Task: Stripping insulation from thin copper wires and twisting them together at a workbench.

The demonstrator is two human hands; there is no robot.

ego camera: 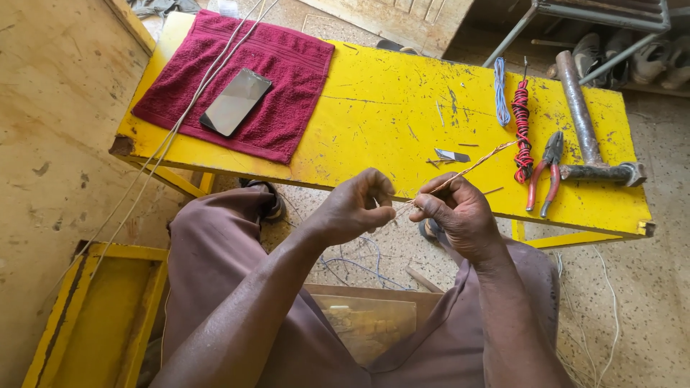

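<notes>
Yellow workbench (388, 122): maroon towel (287, 72) bearing phone (236, 101) at 10 o'clock. Centre: left hand (352, 208) and right hand (456, 212) both pinch twisted copper wire (474, 167), extending toward 2 o'clock. Red-black wire coil (522, 129), pliers (546, 172), hammer (586, 136) at 3 o'clock.

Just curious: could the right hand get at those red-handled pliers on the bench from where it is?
Probably yes: the pliers lie uncovered just beyond the right hand, though it is pinching a thin wire.

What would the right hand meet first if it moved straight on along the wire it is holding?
Probably the red-and-black twisted cable on the yellow table: the right hand points up-right along the thin wire, whose tip ends near it. The hand's height above the table is unclear.
</notes>
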